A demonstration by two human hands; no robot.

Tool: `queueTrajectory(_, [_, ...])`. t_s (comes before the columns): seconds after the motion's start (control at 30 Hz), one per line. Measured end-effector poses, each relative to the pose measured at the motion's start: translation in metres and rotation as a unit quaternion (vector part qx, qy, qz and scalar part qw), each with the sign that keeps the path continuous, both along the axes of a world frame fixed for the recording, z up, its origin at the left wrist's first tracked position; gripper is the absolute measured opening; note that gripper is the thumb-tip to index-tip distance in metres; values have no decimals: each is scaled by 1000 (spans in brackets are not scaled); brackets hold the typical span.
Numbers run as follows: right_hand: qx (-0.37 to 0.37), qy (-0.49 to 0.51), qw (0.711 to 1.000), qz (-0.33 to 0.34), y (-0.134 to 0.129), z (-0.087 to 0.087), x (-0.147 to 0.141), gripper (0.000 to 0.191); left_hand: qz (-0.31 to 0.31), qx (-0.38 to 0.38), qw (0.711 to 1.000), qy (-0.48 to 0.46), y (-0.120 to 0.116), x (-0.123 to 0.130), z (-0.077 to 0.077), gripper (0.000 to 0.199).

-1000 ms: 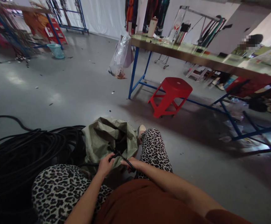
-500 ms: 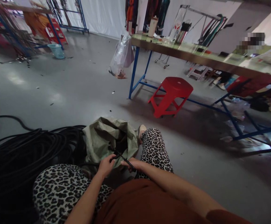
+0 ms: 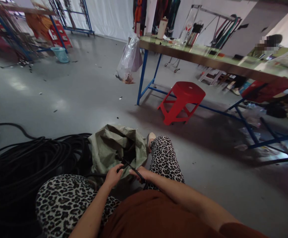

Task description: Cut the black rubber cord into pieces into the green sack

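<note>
My left hand [image 3: 113, 175] is closed around a black cord [image 3: 101, 175], which runs in from the coils at the left. Its fingers pinch the cord close to the front rim of an open olive woven sack [image 3: 99, 148]. My right hand [image 3: 139, 173] is closed on a slim black tool [image 3: 141, 178] that looks like scissors, its thin end pointing up and left toward the cord by my left fingers. Exactly where tool and cord meet is too small to tell. Dark pieces lie in the shadowed sack, between my knees.
A large heap of black cord coils [image 3: 67, 152] lies at the left. Ahead stand a red stool [image 3: 183, 96] and a long table [image 3: 208, 58] on blue legs, a plastic bag [image 3: 129, 61] hanging from its corner. A person [image 3: 270, 44] sits behind the table.
Both hands stay almost in place over the sack's front rim. The black tool in my right hand has shifted slightly. The person behind the table has moved a little to the right.
</note>
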State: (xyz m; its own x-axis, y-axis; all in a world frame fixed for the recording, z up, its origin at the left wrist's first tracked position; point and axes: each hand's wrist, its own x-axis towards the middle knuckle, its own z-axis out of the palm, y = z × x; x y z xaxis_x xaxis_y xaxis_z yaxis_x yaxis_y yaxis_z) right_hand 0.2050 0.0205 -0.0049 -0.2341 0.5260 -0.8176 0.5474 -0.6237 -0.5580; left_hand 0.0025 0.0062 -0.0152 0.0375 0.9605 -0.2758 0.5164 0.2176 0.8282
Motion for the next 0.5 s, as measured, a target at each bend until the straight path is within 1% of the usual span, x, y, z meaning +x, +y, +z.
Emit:
queueTrajectory(0.07, [10, -16, 1000, 19, 1, 0, 0, 55, 0, 1, 1000, -1, 0, 0, -1, 32])
queueTrajectory(0.2, [42, -34, 998, 25, 1, 1, 0, 55, 7, 0, 1000, -9, 0, 1, -4, 35])
queueTrajectory(0.27, [53, -38, 997, 28, 1, 4, 0, 55, 8, 1, 1000, -17, 0, 1, -4, 35])
queueTrajectory(0.5, [98, -90, 989, 71, 3, 15, -2, 51, 13, 5, 1000, -10, 0, 1, -7, 36])
